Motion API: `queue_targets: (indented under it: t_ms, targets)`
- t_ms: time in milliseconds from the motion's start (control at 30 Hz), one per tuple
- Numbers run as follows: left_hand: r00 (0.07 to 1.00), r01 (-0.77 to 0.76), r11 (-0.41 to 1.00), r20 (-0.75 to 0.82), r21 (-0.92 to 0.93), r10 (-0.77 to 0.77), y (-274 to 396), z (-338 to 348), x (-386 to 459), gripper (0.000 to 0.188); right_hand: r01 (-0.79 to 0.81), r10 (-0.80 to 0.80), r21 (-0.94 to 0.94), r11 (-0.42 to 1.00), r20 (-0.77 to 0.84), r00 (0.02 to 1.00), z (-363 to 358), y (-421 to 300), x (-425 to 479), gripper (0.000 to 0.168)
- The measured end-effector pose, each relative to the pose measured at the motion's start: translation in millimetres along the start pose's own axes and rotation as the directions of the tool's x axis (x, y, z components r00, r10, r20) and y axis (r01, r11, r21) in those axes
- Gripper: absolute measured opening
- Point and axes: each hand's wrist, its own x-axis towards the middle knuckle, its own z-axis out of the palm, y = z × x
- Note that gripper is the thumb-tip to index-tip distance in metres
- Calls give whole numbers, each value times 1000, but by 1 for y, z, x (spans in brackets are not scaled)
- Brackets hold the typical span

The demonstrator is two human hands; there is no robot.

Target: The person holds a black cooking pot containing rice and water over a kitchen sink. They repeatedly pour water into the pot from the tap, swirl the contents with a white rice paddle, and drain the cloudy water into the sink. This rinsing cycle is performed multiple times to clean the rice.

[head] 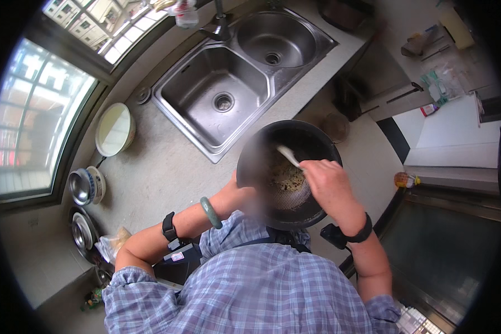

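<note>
A deep black pan (317,137) is held in front of my body, beyond the counter's front edge. My left hand (237,196) grips its left side; a blurred smudge in the view hides part of the fingers and rim. Inside, yellowish and dark bits (290,177) lie on a bottom with a honeycomb-like texture. In my right hand (330,188) is a pale, slim utensil (289,156), held over the inside of the pan. Its exact kind is unclear, and I cannot tell whether it touches the bits.
Beyond the pan, a double stainless steel sink (217,83) with a faucet (221,29) is set into the counter (150,183). A pale bowl (115,129) and several stacked bowls (81,188) stand by the window. A bottle (403,180) stands to the right.
</note>
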Motion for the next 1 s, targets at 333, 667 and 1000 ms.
queue_targets:
  t_ms: [333, 667, 1000]
  targets:
    - [989, 97, 993, 109, 68, -104, 30, 2, 0, 46, -21, 22, -7, 1000, 177, 984, -41, 19, -8, 13]
    - [989, -131, 991, -61, 30, 132, 31, -9, 17, 55, -119, 42, 181, 976, 383, 923, -36, 7, 17, 14]
    - [991, -123, 992, -55, 31, 124, 34, 23, 40, 47, -5, -10, 112, 994, 135, 991, -28, 34, 4, 13]
